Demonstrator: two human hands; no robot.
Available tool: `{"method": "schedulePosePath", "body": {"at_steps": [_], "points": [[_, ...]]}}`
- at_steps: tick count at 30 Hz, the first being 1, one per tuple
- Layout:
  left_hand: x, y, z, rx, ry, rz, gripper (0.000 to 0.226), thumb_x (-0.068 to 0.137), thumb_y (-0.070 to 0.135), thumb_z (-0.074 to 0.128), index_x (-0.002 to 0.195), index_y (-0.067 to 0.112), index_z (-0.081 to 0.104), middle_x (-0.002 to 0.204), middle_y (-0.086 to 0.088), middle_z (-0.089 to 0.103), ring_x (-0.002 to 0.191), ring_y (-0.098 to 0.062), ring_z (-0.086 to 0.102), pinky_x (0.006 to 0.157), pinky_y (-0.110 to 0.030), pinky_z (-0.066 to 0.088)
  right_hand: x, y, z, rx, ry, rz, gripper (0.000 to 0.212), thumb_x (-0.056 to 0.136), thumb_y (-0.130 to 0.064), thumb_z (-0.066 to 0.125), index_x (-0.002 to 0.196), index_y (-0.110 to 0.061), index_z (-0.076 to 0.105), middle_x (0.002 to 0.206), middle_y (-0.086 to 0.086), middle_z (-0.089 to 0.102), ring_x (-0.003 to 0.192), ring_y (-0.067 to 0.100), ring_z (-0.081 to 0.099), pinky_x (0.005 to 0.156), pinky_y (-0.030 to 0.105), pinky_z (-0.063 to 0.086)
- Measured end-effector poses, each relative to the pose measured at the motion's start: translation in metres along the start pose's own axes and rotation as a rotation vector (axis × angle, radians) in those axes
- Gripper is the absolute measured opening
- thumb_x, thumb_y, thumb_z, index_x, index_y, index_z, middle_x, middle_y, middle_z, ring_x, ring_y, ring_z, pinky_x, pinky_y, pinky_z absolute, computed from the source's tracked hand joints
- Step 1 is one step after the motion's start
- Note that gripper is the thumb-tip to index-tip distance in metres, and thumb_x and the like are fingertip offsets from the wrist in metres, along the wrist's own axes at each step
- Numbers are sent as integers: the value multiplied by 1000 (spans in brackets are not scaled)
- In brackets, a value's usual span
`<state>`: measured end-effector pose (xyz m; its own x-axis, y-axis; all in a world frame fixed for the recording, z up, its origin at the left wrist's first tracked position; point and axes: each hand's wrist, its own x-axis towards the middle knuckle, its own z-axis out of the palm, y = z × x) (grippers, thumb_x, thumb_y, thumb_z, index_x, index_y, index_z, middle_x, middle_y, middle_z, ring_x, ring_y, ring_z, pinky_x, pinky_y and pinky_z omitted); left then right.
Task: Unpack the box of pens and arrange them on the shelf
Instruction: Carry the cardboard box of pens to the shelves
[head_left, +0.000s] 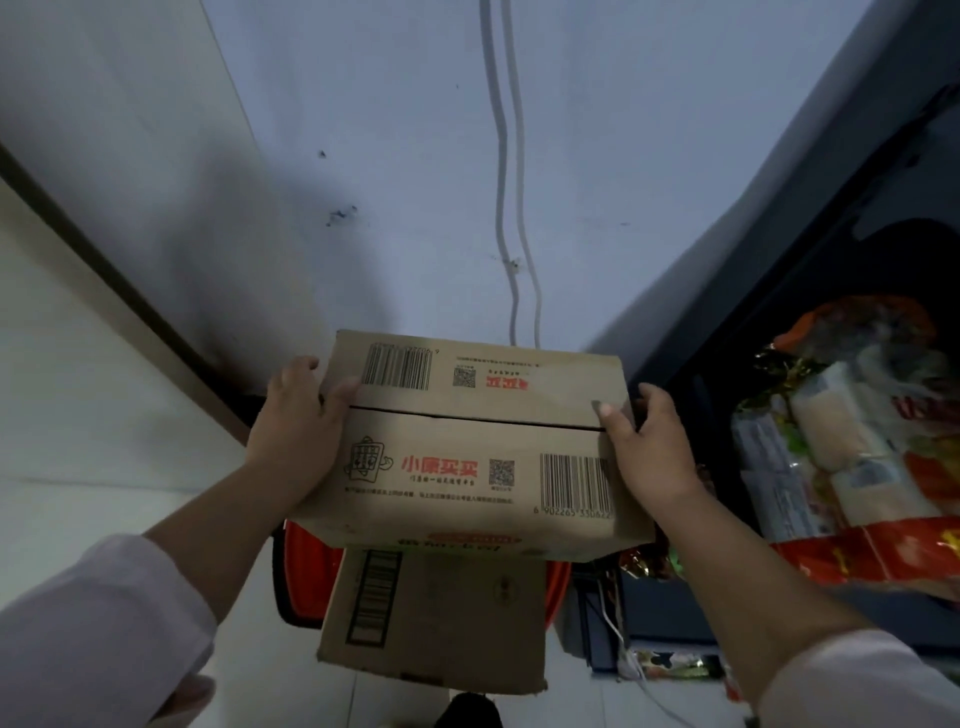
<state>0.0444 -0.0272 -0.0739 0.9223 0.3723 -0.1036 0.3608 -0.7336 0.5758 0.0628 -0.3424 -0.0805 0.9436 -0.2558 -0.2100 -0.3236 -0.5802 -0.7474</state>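
Grip of left hand (296, 431) and right hand (652, 449) around closed cardboard box (467, 441), contents hidden.

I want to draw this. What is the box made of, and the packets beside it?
The box looks like matte brown cardboard: printed barcodes, a seam between its flaps. The packets seem glossy plastic wrap: they shine and crinkle.

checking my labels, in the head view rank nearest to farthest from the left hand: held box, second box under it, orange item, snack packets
1. Held box: gripped by the left hand at its left end.
2. Orange item and second box, both below: too close to call.
3. Snack packets: far right, past the box.
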Motion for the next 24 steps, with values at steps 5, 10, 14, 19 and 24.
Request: {"method": "schedulePosePath", "body": {"at_steps": [5,10,14,19,24], "points": [[5,5,5,-138,-152,-123,49,99,50,29,125,13,47,101,-4,56,89,-21,51,78,-34,37,13,12,6,172,-213,211,59,93,-58,41,141,-25,38,128,2,57,111,22,56,100,43,43],[10,-1,8,-170,-163,-217,60,95,59,27,121,11,53,104,-8,61,91,-24,58,79,-37,43,22,17,9,279,-275,290,55,92,-62,39,131,-24,50,115,5,64,100,26,62,94,44,48],[11,0,8,-179,-154,-224,59,96,57,26,113,11,59,102,-12,63,93,-28,59,89,-43,47,27,17,10,239,-256,265,47,96,-55,38,127,-23,52,113,5,62,98,24,59,87,38,47],[-2,-4,5,-198,-68,-264,50,99,51,25,101,15,60,92,-9,64,88,-28,60,86,-44,48,34,5,13,256,-290,208,34,97,-51,39,116,-26,52,109,3,62,96,21,60,81,34,48],[-24,-16,-10,-240,28,-339,47,100,49,25,95,17,60,89,-7,63,85,-25,60,82,-41,48,43,-16,25,193,-361,129,44,93,-59,42,117,-26,58,110,4,65,99,26,63,93,47,50]]}}
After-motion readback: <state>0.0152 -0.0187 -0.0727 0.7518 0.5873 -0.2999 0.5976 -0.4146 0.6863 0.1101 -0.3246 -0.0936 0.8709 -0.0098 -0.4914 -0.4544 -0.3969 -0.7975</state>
